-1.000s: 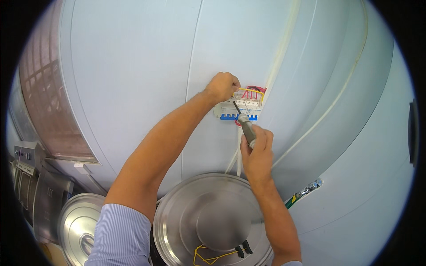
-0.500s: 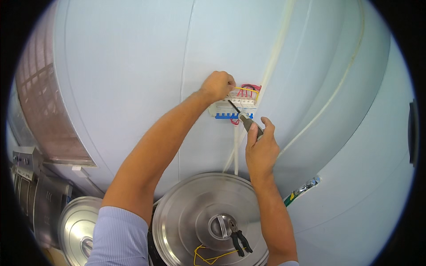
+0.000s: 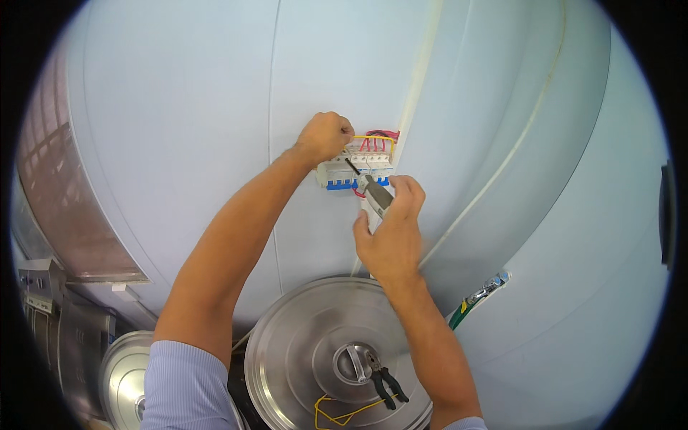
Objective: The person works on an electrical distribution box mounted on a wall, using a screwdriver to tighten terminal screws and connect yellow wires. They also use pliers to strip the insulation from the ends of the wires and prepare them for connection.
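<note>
While pliers lie on lid, wall bears breakers.

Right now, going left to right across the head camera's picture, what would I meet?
Steel appliance, smaller metal lid, left hand, screwdriver, right hand, green-and-silver fitting.

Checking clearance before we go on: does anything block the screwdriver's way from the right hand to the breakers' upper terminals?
Nothing visible: from the right hand, the screwdriver slants across the front of the breakers toward the upper terminals. The left hand, at the yellow wire, is just above the tip, not in front.
</note>
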`<state>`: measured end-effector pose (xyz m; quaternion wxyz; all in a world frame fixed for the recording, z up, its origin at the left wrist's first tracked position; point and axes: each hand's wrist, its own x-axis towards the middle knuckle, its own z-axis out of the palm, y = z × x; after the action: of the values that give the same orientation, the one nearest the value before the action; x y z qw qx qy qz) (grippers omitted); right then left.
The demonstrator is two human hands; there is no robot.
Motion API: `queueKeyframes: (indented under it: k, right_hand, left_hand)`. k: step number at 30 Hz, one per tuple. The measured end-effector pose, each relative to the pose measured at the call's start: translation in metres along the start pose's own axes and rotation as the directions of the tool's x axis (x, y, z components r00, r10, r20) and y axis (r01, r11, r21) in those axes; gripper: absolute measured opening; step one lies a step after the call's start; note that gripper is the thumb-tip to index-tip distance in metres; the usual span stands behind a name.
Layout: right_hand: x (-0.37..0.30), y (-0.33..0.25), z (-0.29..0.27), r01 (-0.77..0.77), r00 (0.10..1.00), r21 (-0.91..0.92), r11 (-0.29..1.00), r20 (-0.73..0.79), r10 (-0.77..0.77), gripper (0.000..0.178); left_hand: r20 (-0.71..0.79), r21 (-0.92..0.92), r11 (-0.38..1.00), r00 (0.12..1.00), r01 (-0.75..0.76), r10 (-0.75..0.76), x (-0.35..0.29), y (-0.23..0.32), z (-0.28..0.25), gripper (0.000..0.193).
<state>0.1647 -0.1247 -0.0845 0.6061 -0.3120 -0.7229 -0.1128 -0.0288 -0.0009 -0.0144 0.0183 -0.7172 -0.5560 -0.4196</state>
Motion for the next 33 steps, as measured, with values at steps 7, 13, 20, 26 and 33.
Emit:
queueKeyframes:
  k: [7,13,20,26,33]
  right_hand:
    - [-0.001,0.011,0.001,-0.270,0.902,-0.246,0.931,0.273,0.334,0.052]
    - [-0.007,0.016,0.001,-0.101,0.980,-0.045,0.994,0.168,0.107,0.046]
    - [-0.007,0.006,-0.001,-0.214,0.930,-0.060,0.975,0.292,0.222,0.042]
    - [-0.004,0.009,0.002,-0.040,0.985,0.015,0.999,0.166,0.037,0.040]
    - [0.001,0.003,0.000,-0.158,0.966,0.073,0.985,0.220,0.138,0.043]
  left_hand:
    - [0.004,-0.009,0.999,0.999,0.032,-0.032,-0.002,0.002,0.000,0.018]
    - [-0.009,0.022,1.000,1.000,-0.007,0.007,0.000,0.001,0.002,0.017]
    - [-0.005,0.007,1.000,1.000,0.014,-0.014,-0.004,0.004,0.001,0.017]
    - [-0.007,0.012,1.000,1.000,0.019,-0.019,-0.003,0.001,0.001,0.017]
    - [-0.163,-0.023,0.997,0.984,-0.075,0.070,-0.002,0.001,-0.005,0.018]
